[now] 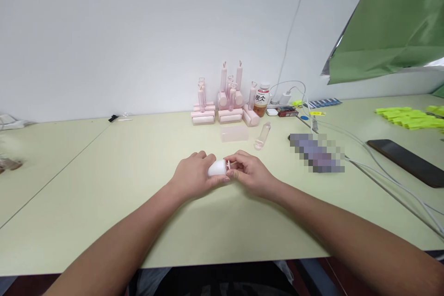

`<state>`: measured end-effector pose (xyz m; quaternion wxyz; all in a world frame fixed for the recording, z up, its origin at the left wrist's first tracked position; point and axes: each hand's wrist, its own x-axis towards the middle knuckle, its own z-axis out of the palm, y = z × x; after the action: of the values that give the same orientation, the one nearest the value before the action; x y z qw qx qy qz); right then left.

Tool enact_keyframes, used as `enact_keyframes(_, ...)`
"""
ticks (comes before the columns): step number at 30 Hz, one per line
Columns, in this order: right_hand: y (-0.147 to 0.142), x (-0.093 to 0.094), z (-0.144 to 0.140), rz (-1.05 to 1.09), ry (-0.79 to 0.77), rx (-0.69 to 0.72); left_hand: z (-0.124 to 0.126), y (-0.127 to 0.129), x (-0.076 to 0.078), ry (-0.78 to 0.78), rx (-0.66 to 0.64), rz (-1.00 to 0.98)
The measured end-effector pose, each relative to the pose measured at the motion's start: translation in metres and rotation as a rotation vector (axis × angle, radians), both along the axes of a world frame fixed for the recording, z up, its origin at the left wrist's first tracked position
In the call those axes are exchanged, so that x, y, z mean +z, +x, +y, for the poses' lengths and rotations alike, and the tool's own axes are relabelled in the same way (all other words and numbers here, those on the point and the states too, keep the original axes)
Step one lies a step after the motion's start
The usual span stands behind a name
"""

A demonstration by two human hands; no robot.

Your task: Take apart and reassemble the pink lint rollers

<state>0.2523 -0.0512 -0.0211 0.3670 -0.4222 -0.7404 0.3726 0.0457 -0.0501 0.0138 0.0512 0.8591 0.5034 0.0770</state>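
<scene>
My left hand (194, 175) is wrapped round a small white roll (217, 168), held sideways just above the table. Against the roll's right end, my right hand (252, 174) pinches a thin pale pink ring-like piece (228, 165) between thumb and fingers. Whether that piece is fixed to the roll, I cannot tell. Just beyond my hands lie a flat translucent pink sleeve (235, 133) and a clear pink tube-shaped part (262, 136). Behind them stand several pink handles (231, 97) with looped tops, among pink cylindrical cases (230, 115).
A brown bottle with a white cap (262, 99) stands near the wall. White cables (378, 166) run across the right side, near a pixelated phone-like object (315, 153) and a dark phone (407, 162). Bright yellow pieces (407, 118) lie at far right.
</scene>
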Motion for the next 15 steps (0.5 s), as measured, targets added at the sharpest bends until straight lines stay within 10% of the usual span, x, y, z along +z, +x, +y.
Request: enact_keyframes(15,0.0003,-0.0031,0.0023,0.031,0.043,0.003,-0.0025,0.0031,-0.0002,-0.014,0.086,-0.023)
